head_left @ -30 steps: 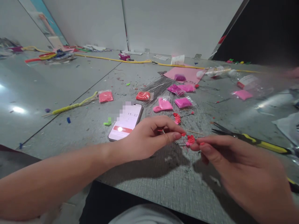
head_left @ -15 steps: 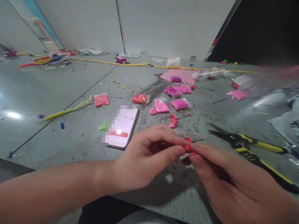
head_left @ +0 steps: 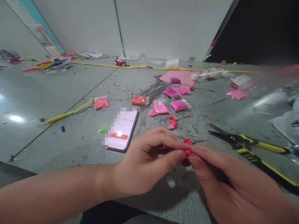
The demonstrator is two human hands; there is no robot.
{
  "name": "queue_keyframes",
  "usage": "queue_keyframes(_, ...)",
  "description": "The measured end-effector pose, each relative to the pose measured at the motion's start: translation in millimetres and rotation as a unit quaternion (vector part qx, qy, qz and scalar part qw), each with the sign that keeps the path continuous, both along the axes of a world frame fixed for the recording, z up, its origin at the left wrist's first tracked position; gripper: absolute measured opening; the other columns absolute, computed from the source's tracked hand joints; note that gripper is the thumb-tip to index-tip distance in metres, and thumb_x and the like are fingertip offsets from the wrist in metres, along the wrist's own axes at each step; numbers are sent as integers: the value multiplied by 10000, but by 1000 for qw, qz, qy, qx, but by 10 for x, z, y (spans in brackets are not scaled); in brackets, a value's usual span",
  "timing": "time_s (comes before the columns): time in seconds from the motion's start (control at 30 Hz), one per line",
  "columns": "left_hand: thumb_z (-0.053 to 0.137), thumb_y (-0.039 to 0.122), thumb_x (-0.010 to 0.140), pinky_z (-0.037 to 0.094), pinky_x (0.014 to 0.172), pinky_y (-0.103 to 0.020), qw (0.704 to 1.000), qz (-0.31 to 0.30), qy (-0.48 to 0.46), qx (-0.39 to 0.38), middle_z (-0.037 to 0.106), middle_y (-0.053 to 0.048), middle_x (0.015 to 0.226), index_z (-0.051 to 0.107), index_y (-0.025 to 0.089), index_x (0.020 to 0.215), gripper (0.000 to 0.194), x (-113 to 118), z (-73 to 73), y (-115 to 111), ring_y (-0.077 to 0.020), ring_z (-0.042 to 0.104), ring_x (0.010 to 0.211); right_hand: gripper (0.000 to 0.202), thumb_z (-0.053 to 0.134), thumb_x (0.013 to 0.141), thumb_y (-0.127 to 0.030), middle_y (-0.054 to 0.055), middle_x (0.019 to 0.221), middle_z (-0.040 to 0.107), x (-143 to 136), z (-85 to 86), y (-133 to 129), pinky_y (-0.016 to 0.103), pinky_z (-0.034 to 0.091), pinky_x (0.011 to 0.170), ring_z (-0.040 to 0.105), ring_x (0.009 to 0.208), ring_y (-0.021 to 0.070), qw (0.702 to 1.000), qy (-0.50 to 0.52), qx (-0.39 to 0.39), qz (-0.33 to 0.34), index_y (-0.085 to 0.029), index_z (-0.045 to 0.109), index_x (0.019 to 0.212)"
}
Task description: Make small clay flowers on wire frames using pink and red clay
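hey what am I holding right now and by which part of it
Small red material, pinched at opposite sides by thumb and forefinger of your left hand and right hand. Whether it's one piece or two cannot be told.

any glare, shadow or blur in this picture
Head view: glare on the phone and, farther left, the tabletop; same view: dark shadow below the left hand and right hand; same view: hazy smear toward the right edge.

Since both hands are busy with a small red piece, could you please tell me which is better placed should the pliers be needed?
Probably the right hand: the pliers lie close beside it, while the left hand is farther off, on the other side. Both hands pinch the red piece.
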State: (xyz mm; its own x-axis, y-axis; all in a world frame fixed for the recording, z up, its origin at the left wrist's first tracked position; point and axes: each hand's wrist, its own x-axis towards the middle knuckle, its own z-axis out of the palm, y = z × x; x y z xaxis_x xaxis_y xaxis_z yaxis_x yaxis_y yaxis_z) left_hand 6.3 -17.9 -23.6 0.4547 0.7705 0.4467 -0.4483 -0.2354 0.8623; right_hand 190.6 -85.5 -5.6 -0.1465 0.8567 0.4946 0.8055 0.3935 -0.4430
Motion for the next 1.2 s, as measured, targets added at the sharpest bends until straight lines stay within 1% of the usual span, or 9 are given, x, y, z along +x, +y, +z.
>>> queue_keyframes(0.17,743,66,899,594,691,-185,1000,12,-3,3,665,-35,923,798,200,1035,200,-4,-19,-6,-100,698,816,238,562,1020,-365,34,1002,834,14,-5,-3,295,678,715,810,800,218,1000,-2,-3,0,-287,771,1103)
queue_keyframes(0.3,762,66,875,556,700,-215,996,56,42,62,668,-48,889,797,182,1013,184,-25,-32,8,-112,641,805,201,597,999,-371,29,963,829,44,-3,24,288,668,689,802,772,211,1000,-15,14,15,-283,758,1081)
queue_keyframes(0.4,761,79,874,544,709,-241,989,71,65,109,671,-60,891,793,176,1031,187,-37,-29,17,-126,622,808,125,601,1000,-329,17,943,818,50,7,43,268,648,707,783,763,181,999,-15,37,35,-275,705,1043)
queue_keyframes(0.57,742,108,894,568,720,-266,985,59,75,144,659,-73,904,792,166,1071,193,-65,14,11,-137,626,800,53,598,1002,-272,-7,816,761,30,49,35,234,595,650,730,699,142,997,2,39,72,-265,628,959)
queue_keyframes(0.73,776,88,845,577,714,-261,984,36,66,159,651,-77,910,790,158,1094,259,-79,29,26,-141,620,796,300,589,1015,-288,-38,604,605,44,35,13,203,514,530,605,528,98,997,-4,20,76,-243,550,721)
queue_keyframes(0.83,802,87,815,572,691,-245,986,14,57,154,644,-82,941,796,159,1098,292,-77,20,39,-134,608,781,331,587,1018,-322,-36,596,592,78,-5,9,202,489,491,590,510,91,996,-24,7,87,-237,563,698)
queue_keyframes(0.93,783,115,842,569,669,-241,986,-3,59,158,636,-89,941,796,151,1108,268,-84,31,46,-131,601,757,299,601,1007,-306,-30,616,606,101,-18,7,203,510,513,608,535,94,993,-34,6,110,-234,585,717)
queue_keyframes(1.07,751,170,893,578,707,-262,980,-13,79,183,645,-88,916,797,159,1107,219,-98,75,56,-131,607,740,348,579,1020,-320,-38,576,570,116,16,-5,207,476,476,569,504,91,993,-22,12,116,-235,556,683)
queue_keyframes(1.2,702,185,935,589,745,-260,979,-46,68,188,650,-102,922,792,145,1125,214,-99,105,68,-151,645,800,379,553,1036,-371,-32,586,565,154,41,-16,212,485,488,569,523,101,991,-9,-25,131,-235,558,682)
